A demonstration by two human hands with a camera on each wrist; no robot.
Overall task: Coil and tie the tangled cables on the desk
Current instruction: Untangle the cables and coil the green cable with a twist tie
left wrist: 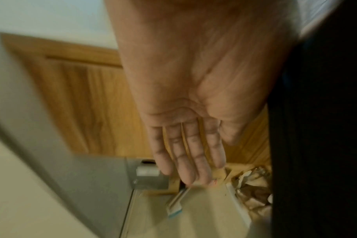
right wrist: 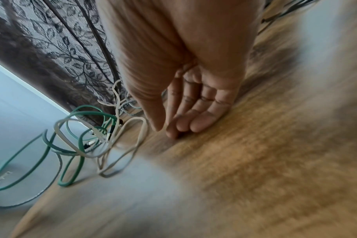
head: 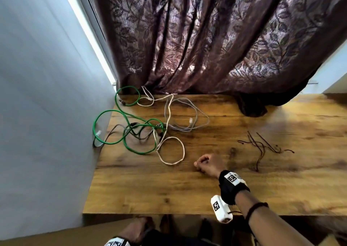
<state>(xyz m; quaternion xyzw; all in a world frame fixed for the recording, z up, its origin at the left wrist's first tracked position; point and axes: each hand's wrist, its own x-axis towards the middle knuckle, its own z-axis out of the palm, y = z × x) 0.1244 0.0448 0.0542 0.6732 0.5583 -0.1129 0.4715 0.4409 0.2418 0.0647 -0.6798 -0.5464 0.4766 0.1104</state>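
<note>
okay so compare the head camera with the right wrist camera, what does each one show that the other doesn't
Only the head view shows the thin dark ties lying right of the right hand, the grey cable, and the left hand below the desk edge. Only the right wrist view shows the right hand's fingers loosely curled, holding nothing. Both show the green cable, the cream cable, the curtain and the wooden desk.

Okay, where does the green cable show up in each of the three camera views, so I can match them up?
Head: the green cable loops over the desk's far left corner, partly hanging past the edge.
Left wrist: not in it.
Right wrist: the green cable curls at lower left, beyond the right hand.
Shared landmark: the white cable, tangled with it in the head and right wrist views.
</note>
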